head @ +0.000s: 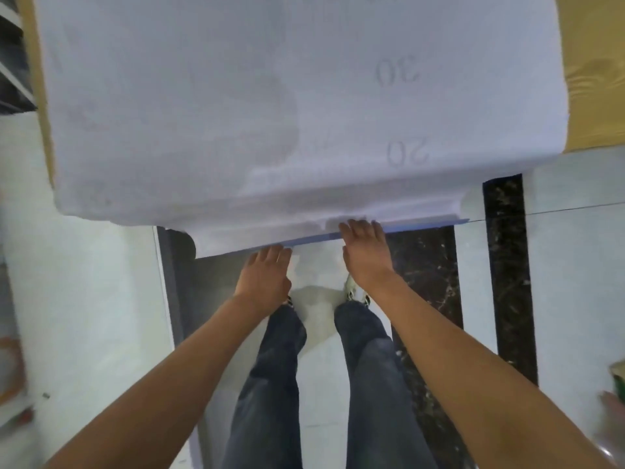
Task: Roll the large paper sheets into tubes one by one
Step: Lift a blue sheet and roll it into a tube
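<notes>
Fingers straight on both hands, laid flat at the near edge of the large paper sheet (pixel 287 106).

Head view: left hand (pixel 265 277) touches the hanging edge; right hand (pixel 365 255) rests further up on the sheet's curled lip. Sheet overhangs a wooden table (pixel 595 79), above the tiled floor (pixel 84 299); faint printed "20" and "30" show through.

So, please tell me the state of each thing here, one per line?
Large white paper sheet: flat on the wooden table, near edge overhanging, curling under.
Left hand: open, fingertips at paper edge.
Right hand: open, fingers resting on paper edge.
</notes>
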